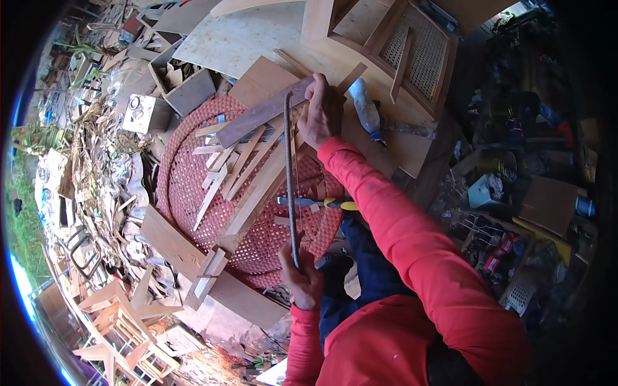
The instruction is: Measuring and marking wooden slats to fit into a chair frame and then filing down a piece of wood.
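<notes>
My left hand [300, 278] is closed around the lower end of a bow saw [289, 161], a bent metal rod with a thin blade strung beside it. The saw's upper end rests at or over a flat brown board [257, 116]; whether the blade touches the wood I cannot tell. Gripping the board's far right end is my right hand [322, 114], thumb on top. Beneath both hands lies a round red woven tray [187, 186], with several thin wooden strips [244, 161] on it. A chisel [335, 203] with a yellow and black handle lies beside my right forearm.
A plastic bottle [365, 109] lies beyond my right forearm, near a wooden frame with woven cane [418, 61]. Planks [174, 241] border the tray at the lower left. Wooden star-shaped pieces [122, 328] stand at lower left; a cluttered shelf area [515, 219] is at right.
</notes>
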Motion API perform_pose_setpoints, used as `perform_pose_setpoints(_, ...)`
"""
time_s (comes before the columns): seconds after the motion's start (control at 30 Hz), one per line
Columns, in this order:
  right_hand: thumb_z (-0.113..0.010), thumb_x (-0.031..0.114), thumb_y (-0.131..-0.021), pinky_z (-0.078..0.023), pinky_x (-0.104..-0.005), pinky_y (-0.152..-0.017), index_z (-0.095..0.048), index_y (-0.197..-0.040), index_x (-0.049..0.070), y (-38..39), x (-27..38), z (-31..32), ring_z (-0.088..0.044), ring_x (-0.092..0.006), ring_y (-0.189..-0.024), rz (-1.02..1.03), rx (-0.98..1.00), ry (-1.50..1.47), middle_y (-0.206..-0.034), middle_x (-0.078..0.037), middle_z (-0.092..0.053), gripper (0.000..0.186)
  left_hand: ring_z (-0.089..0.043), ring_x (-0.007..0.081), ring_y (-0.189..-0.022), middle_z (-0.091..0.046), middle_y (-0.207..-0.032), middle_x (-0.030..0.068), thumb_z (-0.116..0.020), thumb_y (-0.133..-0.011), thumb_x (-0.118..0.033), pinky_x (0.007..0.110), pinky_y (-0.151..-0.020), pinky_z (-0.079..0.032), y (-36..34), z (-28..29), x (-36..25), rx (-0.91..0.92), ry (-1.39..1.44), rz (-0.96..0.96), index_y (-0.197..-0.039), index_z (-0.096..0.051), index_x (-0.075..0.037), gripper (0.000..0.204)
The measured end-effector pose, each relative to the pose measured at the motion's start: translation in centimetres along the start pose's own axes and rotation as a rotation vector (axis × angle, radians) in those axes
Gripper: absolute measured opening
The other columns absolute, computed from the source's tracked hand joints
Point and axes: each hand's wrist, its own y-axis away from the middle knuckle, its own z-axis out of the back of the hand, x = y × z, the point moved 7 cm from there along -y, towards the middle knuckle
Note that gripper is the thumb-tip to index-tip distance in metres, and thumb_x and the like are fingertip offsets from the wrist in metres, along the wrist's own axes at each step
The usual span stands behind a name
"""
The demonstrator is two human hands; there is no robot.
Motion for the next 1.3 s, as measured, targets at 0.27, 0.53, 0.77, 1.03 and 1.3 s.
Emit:
perform_pose_setpoints(0.27,-0.069,-0.003,-0.087,-0.048,-0.051,-0.101,-0.042,-0.153,-0.002,0.5,-0.6,-0.5,-0.065,-0.0384,-0.111,-0.03,0.114,0.064,-0.112,-0.018,-0.068,0.071,-0.052,0.0087,-0.067,-0.06,-0.082,0.0044,-0.055,-0.116,-0.008,0.028,-0.062,-0.043,-7.2,-3.8,-0.5,0.029,-0.084,-0.127,-0.122,-0.057,-0.002,0.009)
perform_pose_setpoints(0.53,-0.068,-0.013,-0.074,-0.048,-0.0506,-0.097,-0.042,-0.152,-0.001,-0.2,-0.2,0.0,-0.062,-0.037,-0.104,-0.054,0.048,-0.1,-0.109,-0.015,-0.061,0.083,-0.051,0.0089,-0.067,-0.061,-0.081,0.0052,-0.056,-0.111,0.001,0.029,-0.062,-0.044,0.2,0.0,-2.6,-0.002,-0.121,-0.089,-0.136,-0.063,-0.003,0.027)
perform_pose_setpoints(0.77,-0.075,0.002,-0.083,-0.047,-0.057,-0.103,-0.039,-0.156,-0.002,-0.2,-0.7,-0.6,-0.064,-0.0444,-0.114,-0.064,0.168,0.056,-0.121,-0.025,-0.066,0.082,-0.06,0.0129,-0.066,-0.065,-0.079,0.0121,-0.056,-0.111,0.0,0.031,-0.061,-0.048,-8.8,-4.6,-0.5,0.042,-0.066,-0.095,-0.13,-0.057,-0.002,0.019)
perform_pose_setpoints(1.03,-0.076,0.001,-0.08,-0.046,-0.0577,-0.108,-0.037,-0.159,-0.002,-0.2,-0.5,-0.8,-0.063,-0.0456,-0.119,-0.084,0.126,0.025,-0.125,-0.026,-0.065,0.088,-0.057,0.0135,-0.068,-0.058,-0.078,0.0064,-0.054,-0.112,0.001,0.031,-0.064,-0.047,-4.2,-2.2,1.5,0.015,-0.108,-0.072,-0.137,-0.061,-0.004,0.027)
perform_pose_setpoints(1.3,-0.073,-0.003,-0.079,-0.047,-0.0546,-0.102,-0.038,-0.158,-0.004,0.0,-0.6,-0.5,-0.062,-0.0424,-0.114,-0.009,0.128,0.016,-0.116,-0.021,-0.064,0.087,-0.054,0.0091,-0.068,-0.064,-0.085,0.0054,-0.055,-0.111,0.0,0.028,-0.062,-0.044,-3.4,-1.0,-5.0,0.009,-0.044,-0.008,-0.137,-0.062,-0.003,0.027)
